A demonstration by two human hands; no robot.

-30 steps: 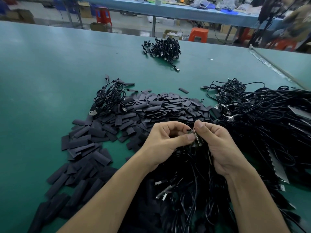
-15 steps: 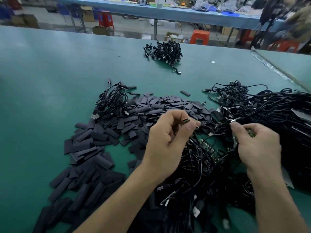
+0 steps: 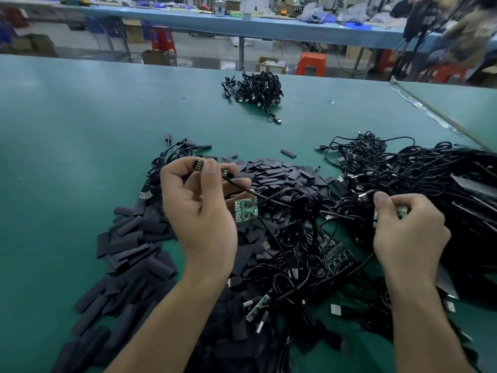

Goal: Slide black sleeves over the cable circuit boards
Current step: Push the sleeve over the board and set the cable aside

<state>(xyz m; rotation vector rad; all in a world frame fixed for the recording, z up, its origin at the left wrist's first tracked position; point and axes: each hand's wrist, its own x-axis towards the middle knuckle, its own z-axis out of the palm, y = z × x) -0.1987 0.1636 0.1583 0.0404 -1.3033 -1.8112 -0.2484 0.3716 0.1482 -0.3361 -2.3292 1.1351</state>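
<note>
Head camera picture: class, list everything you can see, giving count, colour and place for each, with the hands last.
table: one, green, under everything
sleeves: large heap, black, centre and left of the table
cables: big tangle, black, right and near side
cable bundle: one, black, far middle of the table
circuit boards: several, green, on cable ends near the centre
bench: one, blue, behind the table
stools: at least two, orange and red, by the bench
left hand: pinches a small board above the sleeves
right hand: grips a green board at the tangle's edge
</note>
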